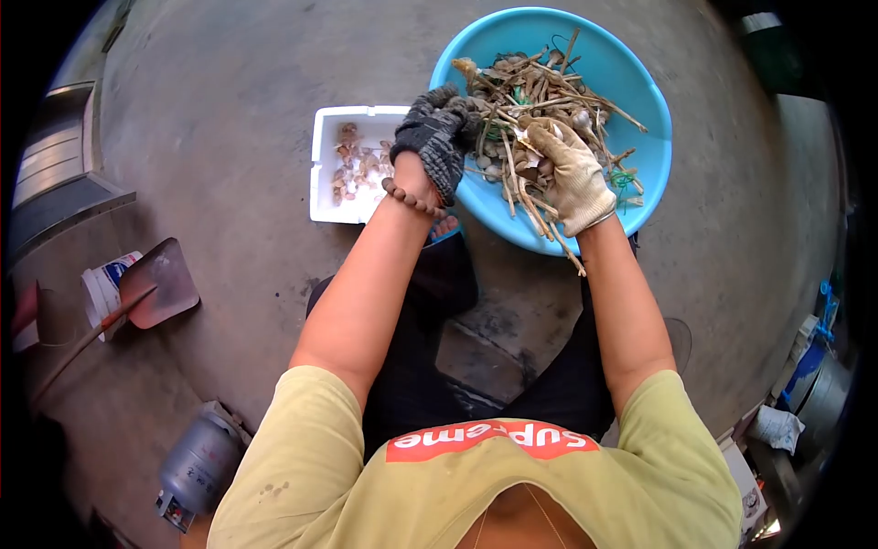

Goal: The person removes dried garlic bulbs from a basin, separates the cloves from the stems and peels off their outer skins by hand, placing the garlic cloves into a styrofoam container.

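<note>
A light blue basin holds a heap of dried garlic with long brown stalks and whitish bulbs. My left hand, in a dark grey and black knitted glove, is at the basin's left rim. Its fingers curl inward, and what they grip is hidden. Over the heap's right side is my right hand, in a cream work glove. Its fingers are closed around a garlic bulb, of which a pale part shows at the fingertips. Several stalks hang below it over the basin's near rim.
A white foam box with peeled-looking pinkish cloves stands left of the basin. Farther left, a shovel leans by a white bucket. A grey gas cylinder is at lower left. Metal pots are at far right.
</note>
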Demonstrator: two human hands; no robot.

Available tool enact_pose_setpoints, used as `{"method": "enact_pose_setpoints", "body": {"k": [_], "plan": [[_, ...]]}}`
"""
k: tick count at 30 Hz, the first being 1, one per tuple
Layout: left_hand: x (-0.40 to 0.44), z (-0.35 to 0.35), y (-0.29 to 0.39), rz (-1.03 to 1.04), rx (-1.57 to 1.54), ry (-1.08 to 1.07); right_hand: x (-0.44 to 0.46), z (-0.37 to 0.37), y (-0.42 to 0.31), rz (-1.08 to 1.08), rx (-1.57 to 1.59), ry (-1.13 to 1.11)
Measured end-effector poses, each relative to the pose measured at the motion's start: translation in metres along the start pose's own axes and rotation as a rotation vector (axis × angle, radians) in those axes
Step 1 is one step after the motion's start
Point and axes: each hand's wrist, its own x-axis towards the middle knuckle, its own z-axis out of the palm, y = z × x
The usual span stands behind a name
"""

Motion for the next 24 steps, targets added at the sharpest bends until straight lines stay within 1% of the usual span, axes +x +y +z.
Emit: {"method": "enact_pose_setpoints", "body": {"k": [1, 2, 4, 6, 7, 8, 10, 11, 12, 14, 15, 16, 17, 18, 19, 20, 22, 23, 24], "plan": [[0.001, -0.002, 0.015, 0.053, 0.022, 0.098, 0.000, 0.006, 0.005, 0.009, -0.063, -0.019], [0.016, -0.029, 0.017, 0.192, 0.344, 0.071, -0.001, 0.013, 0.011, 0.016, -0.127, -0.036], [0.044, -0.079, 0.015, 0.363, 0.002, -0.186, 0.002, 0.022, 0.030, 0.108, -0.223, -0.043], [0.009, -0.056, 0.046, 0.429, 0.508, 0.126, 0.004, 0.041, 0.053, 0.199, -0.234, -0.047], [-0.013, -0.045, 0.059, 0.691, 1.190, 0.183, 0.010, 0.051, 0.068, 0.240, -0.213, -0.066], [-0.003, -0.056, 0.058, 0.455, 0.453, 0.255, 0.018, 0.061, 0.082, 0.279, -0.189, -0.085], [-0.004, -0.057, 0.075, 0.355, 0.423, 0.367, 0.030, 0.086, 0.108, 0.310, -0.175, -0.123], [0.000, -0.068, 0.073, 0.379, 0.421, 0.334, 0.045, 0.084, 0.122, 0.483, -0.140, -0.230], [0.009, -0.084, 0.068, 0.432, 0.409, 0.268, 0.034, 0.104, 0.121, 0.371, -0.236, -0.092], [0.037, -0.122, 0.054, 0.562, 0.422, 0.098, 0.045, 0.109, 0.122, 0.331, -0.591, -0.036], [0.058, -0.152, 0.042, 0.676, 0.454, -0.040, 0.056, 0.097, 0.137, 0.143, -0.641, -0.011], [0.083, -0.189, 0.026, 0.823, 0.492, -0.195, 0.060, 0.092, 0.141, -0.031, -0.605, 0.046], [0.071, -0.164, 0.036, 0.829, 0.483, -0.198, 0.057, 0.093, 0.129, -0.078, -0.467, 0.012], [0.042, -0.114, 0.057, 0.453, 0.062, 0.036, 0.047, 0.101, 0.109, -0.124, -0.328, -0.023], [0.019, -0.077, 0.071, 0.057, -0.347, 0.255, 0.033, 0.115, 0.086, -0.191, -0.348, -0.018], [0.011, -0.064, 0.072, 0.055, -0.349, 0.247, 0.027, 0.120, 0.070, -0.231, -0.458, -0.028], [-0.001, -0.047, 0.068, -0.015, -0.335, 0.283, 0.019, 0.133, 0.048, -0.419, -0.922, -0.010], [-0.005, -0.043, 0.068, -0.072, -0.354, 0.213, 0.022, 0.131, 0.050, -0.542, -1.018, -0.007], [-0.009, -0.038, 0.065, -0.078, -0.351, 0.204, 0.025, 0.129, 0.049, -0.451, -1.042, -0.027]]}}
